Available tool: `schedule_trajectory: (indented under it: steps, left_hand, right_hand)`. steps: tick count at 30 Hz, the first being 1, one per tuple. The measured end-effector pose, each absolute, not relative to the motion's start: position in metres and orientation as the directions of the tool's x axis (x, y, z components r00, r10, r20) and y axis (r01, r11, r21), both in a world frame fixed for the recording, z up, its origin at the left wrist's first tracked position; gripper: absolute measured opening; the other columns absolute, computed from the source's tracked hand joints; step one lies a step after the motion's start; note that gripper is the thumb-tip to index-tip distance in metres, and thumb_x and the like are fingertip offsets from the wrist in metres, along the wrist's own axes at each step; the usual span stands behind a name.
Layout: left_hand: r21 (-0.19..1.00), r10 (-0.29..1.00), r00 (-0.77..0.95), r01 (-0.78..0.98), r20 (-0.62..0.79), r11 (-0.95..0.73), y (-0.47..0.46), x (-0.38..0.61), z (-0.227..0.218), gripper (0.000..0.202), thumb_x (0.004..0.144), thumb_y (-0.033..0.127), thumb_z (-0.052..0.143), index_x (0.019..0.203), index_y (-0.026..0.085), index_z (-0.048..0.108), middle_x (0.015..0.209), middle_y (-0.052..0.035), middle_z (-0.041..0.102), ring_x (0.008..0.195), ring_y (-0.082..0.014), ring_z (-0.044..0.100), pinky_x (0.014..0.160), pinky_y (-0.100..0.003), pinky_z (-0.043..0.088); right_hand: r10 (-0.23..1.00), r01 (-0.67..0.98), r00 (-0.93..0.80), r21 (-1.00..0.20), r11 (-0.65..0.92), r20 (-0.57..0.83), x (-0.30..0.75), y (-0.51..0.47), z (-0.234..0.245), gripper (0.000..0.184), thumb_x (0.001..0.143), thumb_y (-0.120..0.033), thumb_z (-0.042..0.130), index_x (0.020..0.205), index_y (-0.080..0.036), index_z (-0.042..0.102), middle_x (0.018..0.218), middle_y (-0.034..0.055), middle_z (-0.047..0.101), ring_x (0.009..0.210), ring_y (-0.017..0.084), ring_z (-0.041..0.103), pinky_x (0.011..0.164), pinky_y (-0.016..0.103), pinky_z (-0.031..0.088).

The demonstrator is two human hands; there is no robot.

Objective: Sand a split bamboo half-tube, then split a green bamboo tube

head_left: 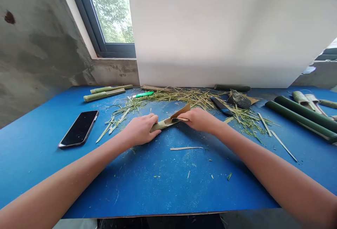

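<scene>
My left hand is closed around one end of a short split bamboo piece that lies low over the blue table. My right hand is closed on a folded sheet of brown sandpaper, pressed against the bamboo's other end. The two hands are close together at the table's middle. A thin pale sliver lies just in front of them.
A black phone lies at the left. Green bamboo shavings spread behind the hands, with a green utility knife, a dark knife and a dark stone. Bamboo poles lie at the right, split pieces at back left.
</scene>
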State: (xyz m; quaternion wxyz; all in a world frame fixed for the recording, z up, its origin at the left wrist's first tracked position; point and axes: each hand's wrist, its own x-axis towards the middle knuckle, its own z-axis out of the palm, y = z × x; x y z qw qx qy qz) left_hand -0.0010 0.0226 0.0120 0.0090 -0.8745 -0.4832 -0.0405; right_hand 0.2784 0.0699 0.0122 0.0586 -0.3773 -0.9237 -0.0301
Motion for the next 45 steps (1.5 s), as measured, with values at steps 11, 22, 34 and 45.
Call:
schedule_trajectory:
  steps: [11,22,34,45]
  left_hand:
    - [-0.009,0.823,0.553,0.831,0.131,-0.556,0.022,0.000,0.006,0.028,0.097,0.048,0.047,0.098,0.021,0.053,0.101,-0.0061,0.067,0.086,-0.0249,0.065,0.066,-0.035,0.042]
    - [0.037,0.863,0.498,0.864,0.084,-0.503,0.021,-0.004,0.010,0.032,0.097,0.053,0.045,0.102,0.022,0.054,0.101,-0.0065,0.069,0.085,-0.0256,0.066,0.063,-0.033,0.042]
    - [0.118,0.862,0.500,0.854,0.077,-0.506,0.002,0.016,0.006,0.031,0.100,0.050,0.043,0.100,0.022,0.055,0.105,-0.0076,0.069,0.097,-0.0266,0.065,0.075,-0.037,0.049]
    - [0.013,0.869,0.474,0.877,0.141,-0.481,0.010,0.010,0.005,0.030,0.101,0.049,0.044,0.099,0.021,0.054,0.101,-0.0092,0.069,0.094,-0.0260,0.064,0.070,-0.034,0.048]
  right_hand:
    - [0.672,0.686,-0.727,0.107,0.720,0.140,0.253,0.048,0.003,0.027,0.100,-0.023,0.050,0.112,-0.021,0.074,0.104,0.0070,0.079,0.092,0.022,0.072,0.068,0.028,0.040]
    - [0.915,0.888,-0.393,0.298,0.351,0.092,0.324,0.085,0.042,0.035,0.100,-0.029,0.043,0.098,-0.020,0.077,0.089,0.0130,0.077,0.080,0.028,0.072,0.065,0.033,0.044]
    - [0.711,0.666,-0.695,-0.274,0.694,0.109,0.255,0.043,0.001,0.049,0.107,-0.044,0.034,0.139,-0.020,0.064,0.142,0.0082,0.063,0.128,0.027,0.061,0.107,0.042,0.048]
    - [0.931,0.940,-0.341,0.052,0.337,0.130,0.304,0.085,0.017,0.048,0.104,-0.043,0.035,0.111,-0.018,0.076,0.112,0.0151,0.076,0.099,0.031,0.072,0.082,0.040,0.052]
